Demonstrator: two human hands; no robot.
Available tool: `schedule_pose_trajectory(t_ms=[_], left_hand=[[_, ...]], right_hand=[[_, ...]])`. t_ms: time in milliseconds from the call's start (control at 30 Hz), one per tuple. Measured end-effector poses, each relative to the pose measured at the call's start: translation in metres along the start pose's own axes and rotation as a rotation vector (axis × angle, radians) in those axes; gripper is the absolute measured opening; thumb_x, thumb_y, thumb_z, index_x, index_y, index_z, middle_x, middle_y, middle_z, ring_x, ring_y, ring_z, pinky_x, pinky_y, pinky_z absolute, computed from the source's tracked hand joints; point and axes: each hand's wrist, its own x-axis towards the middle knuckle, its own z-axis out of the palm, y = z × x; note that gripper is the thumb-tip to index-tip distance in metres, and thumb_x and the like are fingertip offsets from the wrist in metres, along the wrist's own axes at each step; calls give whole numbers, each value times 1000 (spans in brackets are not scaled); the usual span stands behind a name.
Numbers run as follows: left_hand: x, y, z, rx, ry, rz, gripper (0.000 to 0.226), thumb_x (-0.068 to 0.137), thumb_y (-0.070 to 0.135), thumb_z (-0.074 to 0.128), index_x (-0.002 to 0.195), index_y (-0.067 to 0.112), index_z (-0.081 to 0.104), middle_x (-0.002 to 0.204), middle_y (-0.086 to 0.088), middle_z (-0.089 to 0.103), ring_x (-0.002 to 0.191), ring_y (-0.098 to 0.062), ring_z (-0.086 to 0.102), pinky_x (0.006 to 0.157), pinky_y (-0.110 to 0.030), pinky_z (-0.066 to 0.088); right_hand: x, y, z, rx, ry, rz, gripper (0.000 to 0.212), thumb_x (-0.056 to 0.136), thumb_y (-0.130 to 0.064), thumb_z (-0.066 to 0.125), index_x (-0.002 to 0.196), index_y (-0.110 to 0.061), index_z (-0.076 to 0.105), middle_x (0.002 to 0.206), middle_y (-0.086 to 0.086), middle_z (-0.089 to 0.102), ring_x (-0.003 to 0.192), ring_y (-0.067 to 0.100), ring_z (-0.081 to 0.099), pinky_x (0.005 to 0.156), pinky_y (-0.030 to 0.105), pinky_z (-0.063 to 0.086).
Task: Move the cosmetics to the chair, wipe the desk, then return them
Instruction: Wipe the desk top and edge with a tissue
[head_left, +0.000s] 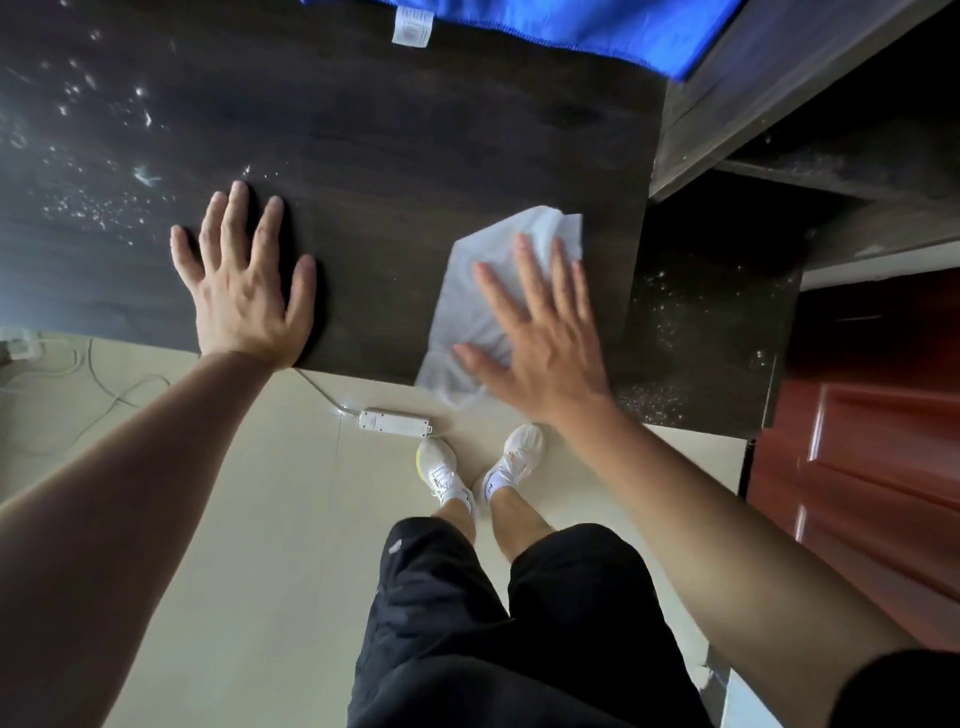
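A dark wooden desk (395, 156) fills the upper part of the head view. My left hand (244, 286) lies flat on its front edge with fingers spread. A white wipe (493, 291) lies on the desk near the right front corner and hangs a little over the edge. My right hand (540, 332) presses on the wipe with straight, spread fingers. White specks and wet marks dot the desk's left part. No cosmetics and no chair are in view.
A blue cloth (571, 26) with a white label lies at the desk's back edge. Dark shelving (779, 130) stands to the right, with a red-brown door (872, 441) beyond it. A white power strip (395, 421) and cables lie on the tiled floor by my feet.
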Motion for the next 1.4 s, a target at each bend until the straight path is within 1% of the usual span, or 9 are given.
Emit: schedule_pose_trajectory(t_ms=[167,400,567,833,967,1067,1200,1300,1400], left_hand=[[0,3,-3,5,1,-1,59,98,49,37,151,22,30,162,-10,22,150,-31,17,118,-61,7],[1,3,-4,5,-11,-2,59,99,48,36,151,21,32,163,-10,23,150,-31,18,118,-62,8],[1,2,-1,0,12,8,57,100,47,36,149,20,35,162,-10,24,149,-30,20,118,-61,9],[1,-2,-2,-39,30,12,56,101,47,33,150,20,35,163,-11,23,149,-29,21,118,-61,10],[-1,-2,-14,-77,-38,3,60,99,48,35,152,19,34,165,-15,14,151,-33,13,118,-62,8],[2,-37,-29,-69,-37,4,63,99,52,33,153,20,31,165,-17,11,152,-35,9,117,-65,7],[28,-146,-47,71,-32,130,68,99,60,29,155,22,24,165,-16,9,152,-35,5,116,-68,2],[47,-217,-53,116,-52,53,70,98,63,25,155,22,23,165,-16,11,152,-35,6,115,-70,2],[56,-237,-49,33,-60,-14,70,97,63,27,153,21,27,164,-14,16,151,-33,10,116,-67,5]], right_hand=[[4,51,-8,-71,-28,64,84,92,-80,25,161,-34,12,169,13,2,156,36,1,125,54,4],[12,36,-2,-84,43,188,83,95,-77,26,161,-29,14,168,19,8,155,38,8,123,57,9],[23,8,4,-74,81,191,84,95,-77,24,161,-27,13,167,20,9,153,46,8,123,59,9],[49,-72,15,-57,93,136,84,94,-76,28,161,-27,20,167,19,11,152,47,8,122,59,9],[52,-97,21,-94,41,176,85,94,-79,23,162,-29,11,168,16,5,153,45,3,122,60,10],[54,-124,27,-119,9,251,86,93,-81,22,161,-32,4,169,15,1,153,45,1,121,62,10],[86,-193,34,-81,21,201,87,92,-82,20,161,-31,10,169,15,2,153,45,1,122,61,9],[134,-244,35,-62,-15,180,88,91,-82,19,161,-31,9,169,15,0,154,43,-2,123,59,5],[182,-268,36,-57,-50,180,89,88,-83,16,161,-33,6,169,13,-3,154,41,-5,123,58,2]])
